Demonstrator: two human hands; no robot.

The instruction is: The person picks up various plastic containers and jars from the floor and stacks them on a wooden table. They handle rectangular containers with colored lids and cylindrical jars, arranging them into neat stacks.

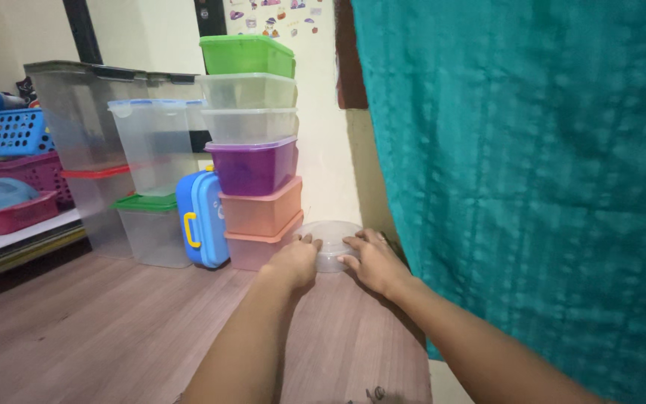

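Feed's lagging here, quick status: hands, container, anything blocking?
Left hand and right hand both gripping the round clear container on the wooden floor. Stack of coloured tubs right beside it, teal curtain close on the right.

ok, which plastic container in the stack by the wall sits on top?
The green lidded plastic box tops the stack; below it come two clear tubs, a purple one and two pink ones, nearest both hands.

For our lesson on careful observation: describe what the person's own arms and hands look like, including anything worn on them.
Both forearms are bare as far as the picture shows: no sleeve reaches into view. The left hand and right hand wear no gloves, and no watch, bracelet or ring can be seen. The fingernails look short and unpainted. The upper arms lie outside the picture.
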